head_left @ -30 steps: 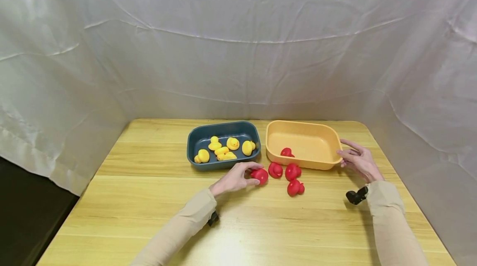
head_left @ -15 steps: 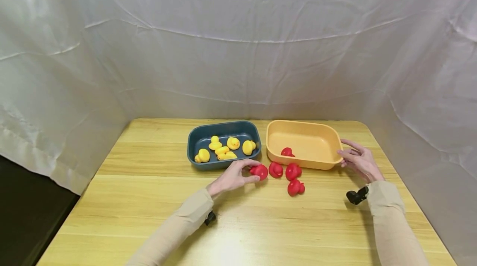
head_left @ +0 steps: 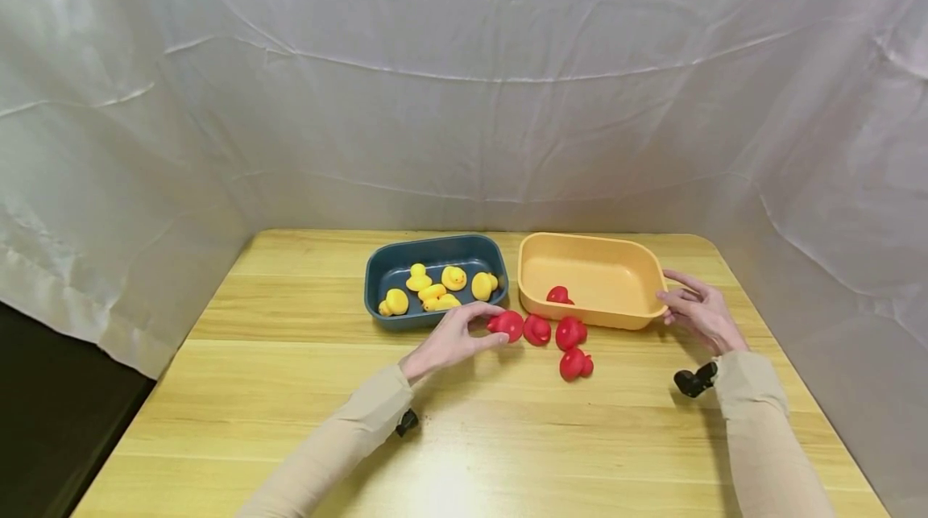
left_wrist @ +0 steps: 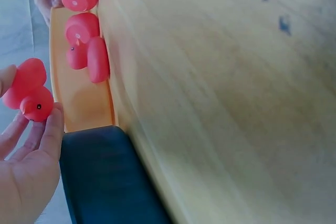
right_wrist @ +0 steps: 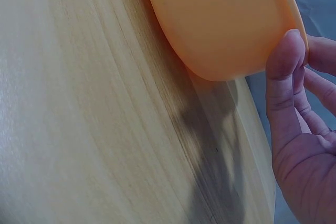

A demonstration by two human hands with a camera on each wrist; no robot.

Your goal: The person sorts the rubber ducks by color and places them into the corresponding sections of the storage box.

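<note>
My left hand pinches a red rubber duck between thumb and fingertips in front of the two bins. In the left wrist view this duck is raised off the table, its beak and eye towards the camera. At the right end of the orange bin, my right hand grips the rim with thumb and fingers, as the right wrist view also shows. One red duck lies inside that bin. Three more stand on the table before it: a near-left duck, a middle duck and a front duck.
A dark blue bin with several yellow rubber ducks stands left of the orange bin. Both are near the back edge of the wooden table. Pale grey sheeting hangs behind and at both sides.
My left hand has raised the red duck off the table and moved it slightly away from me. The right hand keeps its grip on the orange bin's rim.
</note>
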